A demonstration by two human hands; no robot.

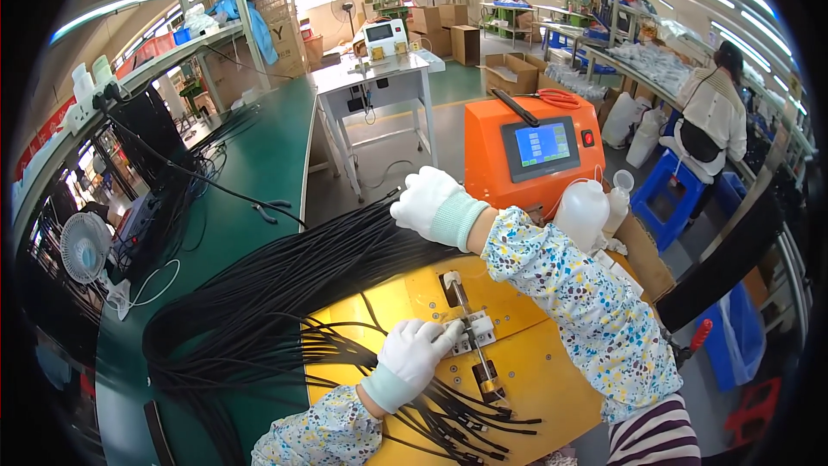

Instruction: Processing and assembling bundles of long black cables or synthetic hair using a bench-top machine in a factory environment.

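Note:
My left hand [409,361], in a white glove, reaches to the small metal clamp fixture [473,332] on the yellow machine top [535,358]. Its thumb and index finger come together on a black cable [455,326] at the fixture's edge, partly hidden by the fingers. My right hand [435,205], gloved too, is raised over the far end of a thick bundle of black cables [276,280]. Its fingers are curled closed, and what they hold, if anything, is hidden. Loose cable ends with connectors [479,418] fan out below my left wrist.
An orange machine with a screen [542,151] stands beyond my right forearm, beside a white plastic bottle [582,211]. Pliers [274,209] lie on the green table [246,224]; a small fan [84,246] is at left. Another person [714,112] sits at the right.

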